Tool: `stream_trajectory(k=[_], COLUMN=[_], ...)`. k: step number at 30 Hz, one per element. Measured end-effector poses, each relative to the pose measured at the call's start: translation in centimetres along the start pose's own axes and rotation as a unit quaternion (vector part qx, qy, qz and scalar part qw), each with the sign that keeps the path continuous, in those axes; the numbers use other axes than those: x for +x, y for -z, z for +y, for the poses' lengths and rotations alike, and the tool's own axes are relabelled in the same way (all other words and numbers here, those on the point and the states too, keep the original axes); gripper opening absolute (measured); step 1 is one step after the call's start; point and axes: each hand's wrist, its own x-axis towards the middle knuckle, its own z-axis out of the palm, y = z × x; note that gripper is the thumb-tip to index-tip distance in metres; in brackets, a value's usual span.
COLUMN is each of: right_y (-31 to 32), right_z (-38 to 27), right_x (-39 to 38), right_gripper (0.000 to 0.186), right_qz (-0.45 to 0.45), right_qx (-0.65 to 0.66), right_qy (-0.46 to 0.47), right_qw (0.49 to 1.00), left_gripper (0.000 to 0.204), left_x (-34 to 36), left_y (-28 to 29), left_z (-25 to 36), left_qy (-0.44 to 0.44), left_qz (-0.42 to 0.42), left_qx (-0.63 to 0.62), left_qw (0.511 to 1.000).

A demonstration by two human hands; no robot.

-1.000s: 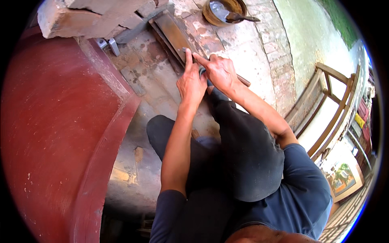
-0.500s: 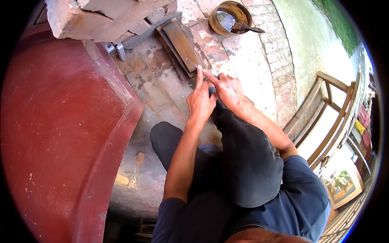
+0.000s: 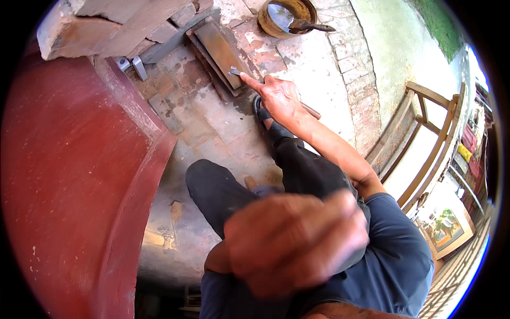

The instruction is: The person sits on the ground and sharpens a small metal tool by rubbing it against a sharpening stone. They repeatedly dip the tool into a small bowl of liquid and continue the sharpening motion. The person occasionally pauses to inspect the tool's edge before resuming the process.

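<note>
My right hand (image 3: pixel 276 95) grips a bladed tool (image 3: pixel 234 71), its index finger stretched toward the tip on a long brown sharpening stone (image 3: pixel 212 45). The tool's brown handle (image 3: pixel 313 111) shows right of the hand. The stone rests on a dark block over the bricks. My left hand (image 3: pixel 295 239) is a large motion blur low in the middle, close to the camera and over my lap; I cannot make out its fingers. A sandalled foot (image 3: pixel 265 119) shows just below the stone.
A round pan (image 3: pixel 271 29) of water with a brush is at the top. Stacked bricks (image 3: pixel 106 29) and a small metal bracket (image 3: pixel 139 69) sit upper left, above a red painted surface (image 3: pixel 74 175). A wooden frame (image 3: pixel 427 93), a framed picture (image 3: pixel 446 228) and piled items line the right.
My left hand has left the stone and risen toward the camera, now blurred. My right hand stays at the tool and stone; the view has shifted slightly.
</note>
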Motion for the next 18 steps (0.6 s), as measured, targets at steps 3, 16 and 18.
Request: stream_trajectory(k=[3, 16, 18], right_y=[-1.1, -1.2, -1.1], right_z=[1.9, 1.2, 0.5], right_x=[-2.7, -3.0, -0.8], right_gripper=[0.073, 0.073, 0.075], right_qz=[0.058, 0.057, 0.056], right_qx=[-0.002, -0.008, -0.041], right_qy=[-0.007, -0.006, 0.001], right_qw=[0.998, 0.998, 0.998], left_gripper=[0.013, 0.013, 0.011], left_x=[1.2, 2.9, -0.1], left_y=[0.7, 4.2, 3.6], left_z=[3.8, 3.1, 0.9], left_qy=[-0.004, 0.004, -0.018], left_qz=[-0.017, -0.168, -0.093], left_qx=[0.020, -0.095, -0.097], left_qw=[1.000, 0.981, 0.991])
